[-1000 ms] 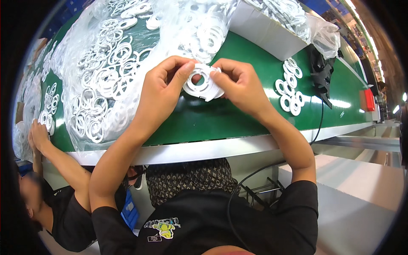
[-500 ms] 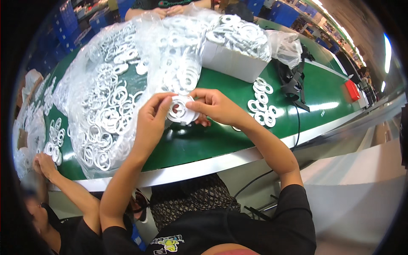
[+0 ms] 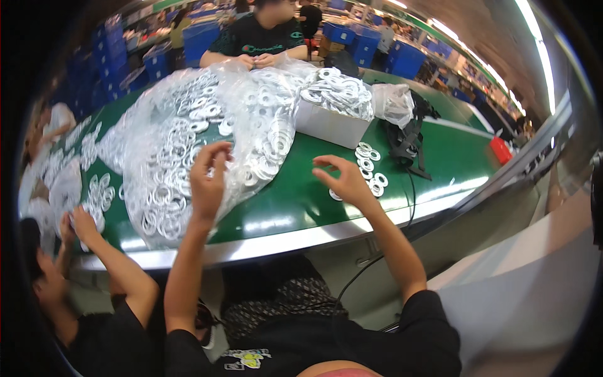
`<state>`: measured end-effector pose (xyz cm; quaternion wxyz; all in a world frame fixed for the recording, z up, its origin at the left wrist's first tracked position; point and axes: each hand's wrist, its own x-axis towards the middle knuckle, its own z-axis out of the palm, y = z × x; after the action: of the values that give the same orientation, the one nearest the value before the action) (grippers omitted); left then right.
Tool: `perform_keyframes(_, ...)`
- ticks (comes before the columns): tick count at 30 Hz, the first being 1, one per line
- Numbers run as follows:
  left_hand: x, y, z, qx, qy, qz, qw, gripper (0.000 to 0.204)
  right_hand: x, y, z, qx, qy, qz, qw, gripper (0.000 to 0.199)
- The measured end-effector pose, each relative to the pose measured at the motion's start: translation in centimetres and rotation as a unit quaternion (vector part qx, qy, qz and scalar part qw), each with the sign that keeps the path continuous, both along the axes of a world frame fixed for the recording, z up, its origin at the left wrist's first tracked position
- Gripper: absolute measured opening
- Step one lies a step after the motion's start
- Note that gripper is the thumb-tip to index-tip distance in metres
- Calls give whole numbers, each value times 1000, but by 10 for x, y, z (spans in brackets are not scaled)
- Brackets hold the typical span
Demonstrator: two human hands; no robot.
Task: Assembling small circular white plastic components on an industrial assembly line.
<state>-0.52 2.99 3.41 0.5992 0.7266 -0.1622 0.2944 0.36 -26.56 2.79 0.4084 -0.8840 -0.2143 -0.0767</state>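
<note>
My left hand [image 3: 208, 182] is raised over the edge of a clear plastic bag [image 3: 242, 188], its fingers apart and nothing visible in them. The bag lies spread on the green table, with many flat white plastic rings [image 3: 164, 195] on it. My right hand [image 3: 347, 181] hovers over the table with thumb and fingers spread, also holding nothing visible. Just below it lies a single white ring piece [image 3: 335, 195]. Beside that hand, to its right, is a loose group of white ring pieces [image 3: 365, 164].
A white box [image 3: 326, 125] heaped with ring pieces stands beyond my right hand. Behind it are a crumpled clear bag [image 3: 394, 103] and black straps [image 3: 405, 141]. A cable crosses the table's front edge. Co-workers' hands are at the left [image 3: 78, 223] and across [image 3: 256, 61].
Half a second ago both hands held a white ring piece together. Now they have parted, and that piece is no longer in them. The view has tilted upward, showing more of the room.
</note>
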Motion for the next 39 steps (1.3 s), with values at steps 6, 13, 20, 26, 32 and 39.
perform_keyframes(6,-64,81,-45,388,-1,230,892,29,-49,-27,-55,-107,-86,-53,989,31)
perform_keyframes(13,-87,48,-62,416,67,204,884,38,-53,-17,-49,-135,-167,-127,968,29)
perform_keyframes(20,-56,50,-33,377,37,173,909,29,-59,-31,-56,-129,-119,-133,976,28)
perform_keyframes(26,134,40,-9,349,94,205,909,29,-69,-15,-49,-68,-134,-226,963,25)
perform_keyframes(32,277,108,-63,577,117,170,790,59,-75,0,-43,-22,-93,-270,958,24)
perform_keyframes(39,269,64,-42,577,92,158,796,43,-84,-2,-29,63,-49,-399,913,26)
